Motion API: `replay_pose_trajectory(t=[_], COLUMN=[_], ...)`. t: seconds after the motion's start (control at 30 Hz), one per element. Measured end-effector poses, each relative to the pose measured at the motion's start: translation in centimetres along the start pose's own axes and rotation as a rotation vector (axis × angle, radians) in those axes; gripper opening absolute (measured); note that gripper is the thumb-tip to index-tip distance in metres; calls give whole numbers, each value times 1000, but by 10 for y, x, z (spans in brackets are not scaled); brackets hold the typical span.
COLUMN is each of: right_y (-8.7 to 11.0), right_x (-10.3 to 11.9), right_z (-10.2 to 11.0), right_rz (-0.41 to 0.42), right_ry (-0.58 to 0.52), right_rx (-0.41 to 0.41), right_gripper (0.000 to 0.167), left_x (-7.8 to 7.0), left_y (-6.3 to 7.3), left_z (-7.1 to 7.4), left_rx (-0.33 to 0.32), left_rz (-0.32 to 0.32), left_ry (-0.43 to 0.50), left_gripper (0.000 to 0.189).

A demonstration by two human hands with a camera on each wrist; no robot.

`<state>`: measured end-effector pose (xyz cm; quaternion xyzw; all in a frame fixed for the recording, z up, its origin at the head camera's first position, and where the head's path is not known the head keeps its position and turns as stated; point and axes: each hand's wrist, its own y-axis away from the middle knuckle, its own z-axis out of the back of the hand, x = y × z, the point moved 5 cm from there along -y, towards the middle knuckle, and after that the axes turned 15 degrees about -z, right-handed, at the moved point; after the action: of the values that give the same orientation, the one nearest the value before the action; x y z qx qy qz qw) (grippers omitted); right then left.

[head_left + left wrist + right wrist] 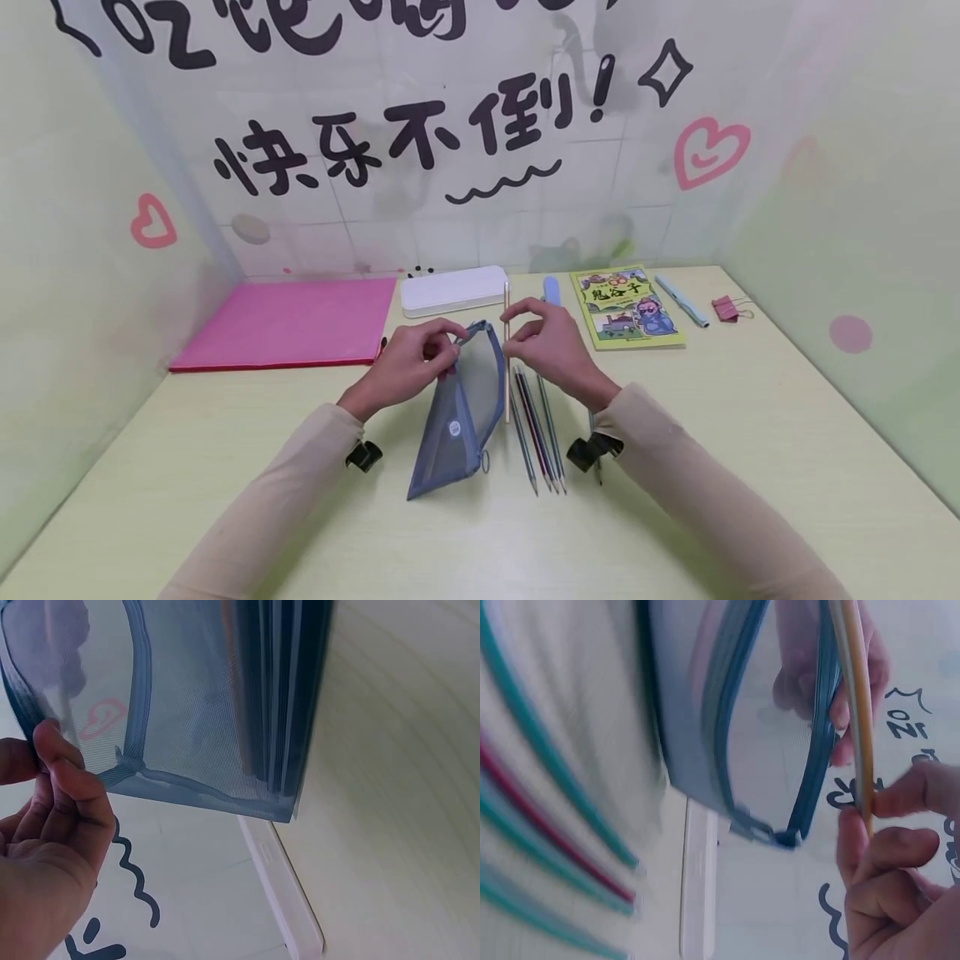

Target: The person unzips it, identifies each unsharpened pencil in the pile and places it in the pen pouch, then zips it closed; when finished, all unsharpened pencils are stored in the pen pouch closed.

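My left hand (408, 358) pinches the edge of a blue mesh zip pouch (442, 442) and keeps it standing with its mouth open to the right. Through the mesh in the left wrist view, several long thin pencils (274, 697) show along the pouch's bottom fold. Between thumb and fingertips, my right hand (555, 346) holds a yellow-orange pencil (861, 712) upright, just right of the pouch's mouth. Several pencils (536, 442), blue-green and one dark red, lie side by side on the table below the right hand.
Behind the hands lie a pink folder (292, 321), a white case (453, 292) and a blue item (552, 290). Farther right are a yellow-green book (628, 308), a light blue pen (681, 300) and a pink binder clip (726, 309). Printed walls enclose the table.
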<state>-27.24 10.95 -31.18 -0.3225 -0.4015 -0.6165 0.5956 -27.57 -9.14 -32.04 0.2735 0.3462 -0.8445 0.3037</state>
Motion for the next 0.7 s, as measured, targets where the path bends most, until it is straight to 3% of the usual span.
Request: replay_pose_trajectory(t=[0.2, 0.7], right_y=[1, 14], right_x=[4, -11], right_z=[-15, -40], right_rz=[19, 30], right_ry=[-94, -75], right_rx=[-50, 29], right_gripper=[31, 31], left_x=[0, -3], left_y=[-2, -3], left_z=[-2, -2], left_rx=[3, -61], left_rz=[4, 27], left_ry=[5, -16], left_gripper=[22, 28])
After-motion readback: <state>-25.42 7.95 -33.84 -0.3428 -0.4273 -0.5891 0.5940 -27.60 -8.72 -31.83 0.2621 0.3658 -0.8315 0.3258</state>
